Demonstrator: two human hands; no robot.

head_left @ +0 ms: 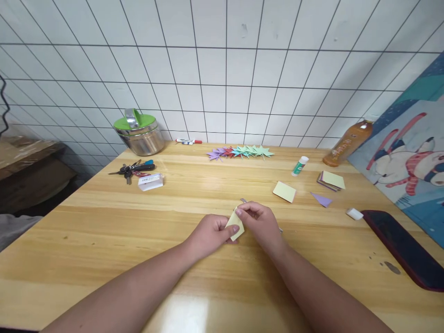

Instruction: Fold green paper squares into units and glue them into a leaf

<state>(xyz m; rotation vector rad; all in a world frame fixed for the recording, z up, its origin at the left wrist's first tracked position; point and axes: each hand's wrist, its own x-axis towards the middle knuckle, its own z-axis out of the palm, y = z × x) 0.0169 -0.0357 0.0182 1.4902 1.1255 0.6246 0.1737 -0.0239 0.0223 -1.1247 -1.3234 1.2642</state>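
A small piece of yellow paper point(234, 227), seemingly folded, is held up between my two hands above the wooden table. My left hand point(212, 233) grips it from the left, thumb pressed on its face. At its upper corner, my right hand point(258, 224) pinches the edge between thumb and fingertips. A thin metallic object point(243, 200) lies mostly hidden beneath my right hand, so its kind is unclear. Beyond that hand rest a flat stack of yellow paper point(285, 191) and a folded purple paper triangle point(322, 199).
Folded paper stars point(239, 152) line the tiled wall. A glue stick point(300, 165), paper stack point(331, 180), eraser point(354, 213), phone point(405, 247) and bottle point(349, 142) occupy the right. Left are a steel pot point(144, 138), keys point(133, 169), a white box point(150, 182) and a marker point(189, 141).
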